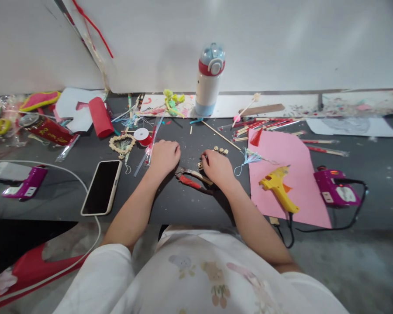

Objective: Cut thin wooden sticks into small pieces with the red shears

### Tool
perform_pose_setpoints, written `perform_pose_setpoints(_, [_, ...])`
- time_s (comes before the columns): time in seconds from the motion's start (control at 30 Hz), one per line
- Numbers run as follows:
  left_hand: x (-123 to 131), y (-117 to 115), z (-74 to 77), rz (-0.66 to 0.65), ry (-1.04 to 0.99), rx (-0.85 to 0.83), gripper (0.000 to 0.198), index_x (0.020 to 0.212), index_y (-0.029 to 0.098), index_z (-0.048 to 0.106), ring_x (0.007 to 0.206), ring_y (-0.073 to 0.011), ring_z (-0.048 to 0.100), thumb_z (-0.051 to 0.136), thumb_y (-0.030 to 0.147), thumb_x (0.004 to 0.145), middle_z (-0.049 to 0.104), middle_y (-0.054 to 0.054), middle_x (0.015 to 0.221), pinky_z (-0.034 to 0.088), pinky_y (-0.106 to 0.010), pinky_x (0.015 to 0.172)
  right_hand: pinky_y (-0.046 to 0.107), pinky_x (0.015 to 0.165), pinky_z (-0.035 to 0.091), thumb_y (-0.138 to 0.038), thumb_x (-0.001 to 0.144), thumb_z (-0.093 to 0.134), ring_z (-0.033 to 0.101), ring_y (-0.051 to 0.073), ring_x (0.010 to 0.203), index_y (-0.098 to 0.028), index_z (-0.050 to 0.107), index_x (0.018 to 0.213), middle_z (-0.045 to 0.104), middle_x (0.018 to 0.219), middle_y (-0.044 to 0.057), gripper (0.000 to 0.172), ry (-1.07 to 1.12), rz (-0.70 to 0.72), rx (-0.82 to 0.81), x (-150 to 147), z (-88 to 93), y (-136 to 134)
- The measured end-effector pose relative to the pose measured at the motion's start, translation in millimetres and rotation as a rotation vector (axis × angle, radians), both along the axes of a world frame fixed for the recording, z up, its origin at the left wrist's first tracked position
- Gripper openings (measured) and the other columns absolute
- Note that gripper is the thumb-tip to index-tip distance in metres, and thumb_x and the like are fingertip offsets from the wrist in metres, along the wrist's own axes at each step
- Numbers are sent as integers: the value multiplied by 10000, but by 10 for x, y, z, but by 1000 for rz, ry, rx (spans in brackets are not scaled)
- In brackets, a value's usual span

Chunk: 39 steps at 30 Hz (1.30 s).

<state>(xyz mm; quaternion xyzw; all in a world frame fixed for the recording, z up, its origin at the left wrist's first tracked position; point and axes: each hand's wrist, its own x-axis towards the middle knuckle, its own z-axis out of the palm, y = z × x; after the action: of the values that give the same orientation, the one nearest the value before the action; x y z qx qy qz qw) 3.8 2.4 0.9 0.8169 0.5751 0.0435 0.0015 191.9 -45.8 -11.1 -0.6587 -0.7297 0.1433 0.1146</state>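
My left hand (165,156) rests on the dark tabletop with its fingers curled in. Whatever it may hold is hidden from above. My right hand (218,166) is also closed, its fingertips bent down beside small wooden pieces (200,165); I cannot tell whether it grips one. Just beyond its knuckles lie a few flower-shaped wooden pieces (221,150). Between the hands are red-handled pliers (190,181), partly under my right hand. Left of my left hand are a spool of red ribbon (143,136) and a heart-shaped beaded ornament (122,145).
A phone (101,188) lies at front left, near a red can (49,129). A bottle (210,83) stands at the back. On the right, a yellow glue gun (280,187) lies on pink paper (281,150), beside a purple power unit (336,187). Wooden sticks (265,126) lie behind.
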Motion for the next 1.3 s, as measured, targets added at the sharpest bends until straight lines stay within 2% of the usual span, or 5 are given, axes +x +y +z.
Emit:
perform_pose_setpoints(0.37, [26, -43, 9, -22, -37, 7, 374, 942, 176, 726, 894, -270, 657, 369, 289, 955, 764, -114, 961, 422, -394, 769, 356, 721, 463, -262, 995, 369, 707, 300, 918, -142, 657, 1040, 737, 1010, 177, 315, -160, 33, -90, -83, 231, 4])
perform_pose_setpoints(0.57, [43, -69, 29, -39, -43, 19, 365, 908, 175, 717, 895, -279, 659, 371, 279, 959, 757, -121, 932, 419, -409, 761, 369, 822, 492, -256, 969, 428, 695, 306, 1010, -140, 679, 1068, 742, 1046, 183, 294, -160, 38, -38, -110, 205, 500])
perform_pose_setpoints(0.83, [69, -98, 25, -57, -58, -23, 361, 912, 156, 710, 922, -288, 656, 367, 252, 968, 745, -136, 925, 417, -416, 761, 388, 884, 501, -221, 932, 455, 693, 323, 1056, -103, 706, 1084, 732, 1107, 216, 316, -153, -42, 6, -265, 102, 1196])
perform_pose_setpoints(1.0, [64, -96, 17, -55, -86, -28, 352, 916, 149, 712, 951, -295, 646, 377, 240, 969, 734, -150, 911, 421, -424, 775, 404, 898, 495, -251, 922, 469, 686, 344, 1071, -61, 693, 1123, 718, 1112, 256, 356, -178, -52, -9, -346, 47, 1363])
perform_pose_setpoints(1.3, [76, -91, -12, -46, -91, -29, 313, 900, 154, 711, 951, -274, 648, 413, 225, 961, 735, -123, 905, 416, -395, 774, 343, 976, 459, -219, 932, 447, 637, 315, 1189, -10, 638, 1240, 666, 1227, 288, 419, -244, -79, -131, -441, 76, 1441])
